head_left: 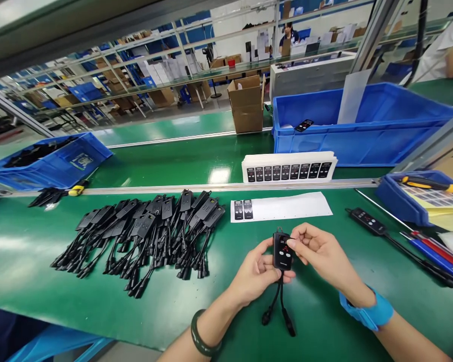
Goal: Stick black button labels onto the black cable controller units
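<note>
A small black controller box (282, 256) with two short plug-ended cables (283, 306) hangs upright in my left hand (257, 271), whose fingers wrap round its left side and lower end. My right hand (317, 249) is closed in a pinch at the upper right of the box's face, thumb and forefinger on a black label sticker (285, 242) with red marks and white buttons. How much of the sticker lies flat is too small to tell. Behind my hands, a white label strip (287, 206) carries two stickers at its left end.
Many black controllers with cables (143, 226) lie piled at left. A stack of label sheets (290, 168) leans near a large blue bin (332, 138). At right are a finished-looking controller (368, 220), pens (440, 251) and a blue tray (403, 203). Another blue bin (60, 163) stands far left.
</note>
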`<action>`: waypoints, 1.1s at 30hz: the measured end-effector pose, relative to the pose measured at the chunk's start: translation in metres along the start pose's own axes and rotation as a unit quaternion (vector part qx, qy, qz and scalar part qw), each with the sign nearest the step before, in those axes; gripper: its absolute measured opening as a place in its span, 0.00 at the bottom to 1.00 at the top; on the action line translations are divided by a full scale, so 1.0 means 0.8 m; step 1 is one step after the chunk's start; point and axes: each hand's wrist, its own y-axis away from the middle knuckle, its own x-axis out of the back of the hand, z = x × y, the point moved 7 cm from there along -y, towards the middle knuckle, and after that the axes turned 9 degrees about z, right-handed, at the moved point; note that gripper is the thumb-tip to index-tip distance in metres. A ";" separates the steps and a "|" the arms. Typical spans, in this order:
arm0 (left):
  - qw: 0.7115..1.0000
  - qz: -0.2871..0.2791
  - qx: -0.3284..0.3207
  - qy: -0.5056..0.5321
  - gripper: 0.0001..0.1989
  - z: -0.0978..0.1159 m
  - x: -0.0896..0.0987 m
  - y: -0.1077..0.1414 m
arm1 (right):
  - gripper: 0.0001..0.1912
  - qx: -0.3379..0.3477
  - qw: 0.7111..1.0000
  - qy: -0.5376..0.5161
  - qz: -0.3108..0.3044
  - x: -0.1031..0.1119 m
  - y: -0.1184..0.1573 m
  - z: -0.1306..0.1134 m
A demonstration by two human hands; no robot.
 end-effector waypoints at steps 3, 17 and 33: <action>1.000 -0.002 0.003 0.002 0.33 -0.001 0.000 0.001 | 0.14 0.003 1.000 0.006 0.002 -0.001 0.000 0.000; 1.000 -0.015 -0.012 -0.025 0.29 -0.002 -0.007 0.002 | 0.14 -0.020 0.999 -0.002 0.036 0.000 0.001 0.008; 0.997 -0.001 -0.037 -0.071 0.29 -0.006 -0.005 0.002 | 0.15 -0.028 0.997 0.014 0.066 0.001 0.001 0.014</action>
